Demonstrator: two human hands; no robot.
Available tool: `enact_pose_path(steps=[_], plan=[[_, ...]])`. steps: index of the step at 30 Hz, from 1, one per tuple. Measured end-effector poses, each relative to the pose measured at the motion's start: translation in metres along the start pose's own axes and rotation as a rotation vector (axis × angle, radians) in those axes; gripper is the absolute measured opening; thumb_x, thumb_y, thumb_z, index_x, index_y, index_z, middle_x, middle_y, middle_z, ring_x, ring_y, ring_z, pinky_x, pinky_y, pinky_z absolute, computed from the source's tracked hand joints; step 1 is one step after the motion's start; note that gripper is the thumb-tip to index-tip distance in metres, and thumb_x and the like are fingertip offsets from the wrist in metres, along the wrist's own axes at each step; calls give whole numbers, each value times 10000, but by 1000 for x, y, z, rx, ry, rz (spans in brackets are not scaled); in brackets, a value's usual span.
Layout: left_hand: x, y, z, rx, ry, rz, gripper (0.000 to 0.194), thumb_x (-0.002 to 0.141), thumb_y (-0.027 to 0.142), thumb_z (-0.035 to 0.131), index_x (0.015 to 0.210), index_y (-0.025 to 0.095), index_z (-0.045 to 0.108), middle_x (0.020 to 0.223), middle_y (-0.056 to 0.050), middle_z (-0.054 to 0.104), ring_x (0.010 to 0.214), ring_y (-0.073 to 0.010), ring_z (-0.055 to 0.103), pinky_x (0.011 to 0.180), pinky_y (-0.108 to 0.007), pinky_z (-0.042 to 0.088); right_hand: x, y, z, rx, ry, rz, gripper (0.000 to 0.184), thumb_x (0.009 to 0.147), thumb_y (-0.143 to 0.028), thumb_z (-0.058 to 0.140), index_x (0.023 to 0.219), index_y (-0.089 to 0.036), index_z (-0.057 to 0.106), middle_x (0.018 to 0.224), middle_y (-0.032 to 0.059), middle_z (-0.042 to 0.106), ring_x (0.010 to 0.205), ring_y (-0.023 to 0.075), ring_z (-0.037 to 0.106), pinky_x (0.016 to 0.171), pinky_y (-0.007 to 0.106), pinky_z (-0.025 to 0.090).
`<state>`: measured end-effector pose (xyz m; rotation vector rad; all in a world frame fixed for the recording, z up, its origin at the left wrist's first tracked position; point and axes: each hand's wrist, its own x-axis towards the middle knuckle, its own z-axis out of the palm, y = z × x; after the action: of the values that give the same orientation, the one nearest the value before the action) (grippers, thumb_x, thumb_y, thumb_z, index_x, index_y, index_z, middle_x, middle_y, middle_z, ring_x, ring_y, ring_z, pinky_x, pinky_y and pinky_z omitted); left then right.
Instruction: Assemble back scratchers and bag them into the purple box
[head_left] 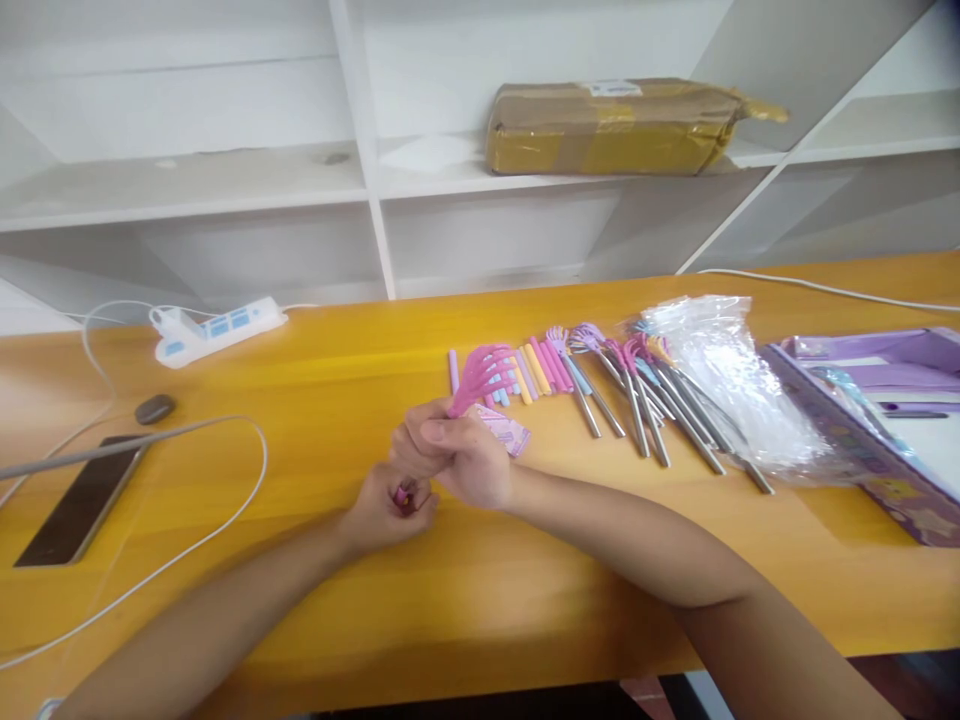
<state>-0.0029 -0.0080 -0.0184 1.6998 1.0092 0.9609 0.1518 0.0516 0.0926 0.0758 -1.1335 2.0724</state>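
The pink claw (484, 375) rises in front of the coloured tubes (538, 366), fingers of the right hand (469, 455) closed around its base; nearer than the tubes, the left hand (394, 505) curls round a pink piece (403, 496) (mostly hidden). Right of the tubes lie metal-handled scratchers (638, 415).

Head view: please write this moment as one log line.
left hand: closed around pink piece; right hand: gripping pink claw; beyond: coloured tubes

Phone (82, 500) left; bags (750, 385) right, apparently touching scratchers (648, 410).
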Motion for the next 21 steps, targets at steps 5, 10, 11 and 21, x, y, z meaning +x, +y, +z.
enact_pose_path(steps=[5,10,11,21], plan=[[0,-1,0,9,52,-18,416,827,195,681,611,220,327,525,93,297,452,-47,264,461,-227,186,2,1,-2,-26,11,15,655,878,-518,717,524,-210,259,495,-72,215,446,56,165,480,243,152],[3,10,-1,24,47,29,410,807,162,677,604,215,325,524,100,279,455,-41,238,466,-223,195,3,2,-4,-53,30,25,679,864,-536,729,513,-204,251,485,-74,211,440,54,176,477,244,149],[3,11,-1,31,43,31,408,807,161,674,606,214,324,526,100,277,456,-40,234,466,-223,193,3,2,-5,-45,29,18,680,871,-530,724,516,-203,245,487,-74,209,441,54,175,478,244,148],[-9,-18,0,90,17,-13,392,874,248,651,613,222,359,522,67,331,471,-71,306,448,-256,225,-3,2,6,-125,-48,31,713,942,-606,692,515,-205,284,480,-68,243,447,61,217,493,259,195]])
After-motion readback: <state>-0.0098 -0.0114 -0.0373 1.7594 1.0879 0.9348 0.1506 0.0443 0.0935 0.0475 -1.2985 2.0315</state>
